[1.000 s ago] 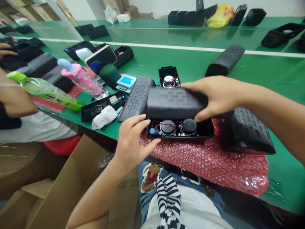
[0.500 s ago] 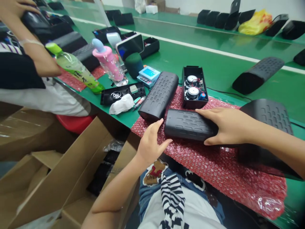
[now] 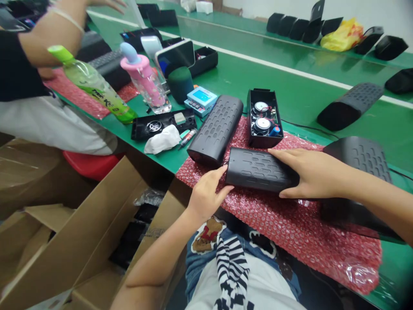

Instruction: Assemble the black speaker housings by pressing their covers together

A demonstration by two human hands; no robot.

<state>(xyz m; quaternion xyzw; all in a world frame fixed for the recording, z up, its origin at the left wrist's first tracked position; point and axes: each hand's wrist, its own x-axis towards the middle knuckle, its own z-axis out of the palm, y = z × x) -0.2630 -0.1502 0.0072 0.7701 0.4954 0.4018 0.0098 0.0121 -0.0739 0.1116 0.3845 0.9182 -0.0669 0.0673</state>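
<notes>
The right hand clasps the right end of a black case, thumb on the near side and fingers on the far side. The left hand is at the case's left end, thumb and fingers apart; whether they press on it is hard to tell. The case lies flat, its textured face up, on red bubble wrap at the near edge of a green bench. Just beyond it, an open case shows two round speakers and red wires. A second textured case lies slanted to the left, and another sits to the right, partly behind the right arm. Farther left are a white tissue, a pink cup and a green bottle.
</notes>
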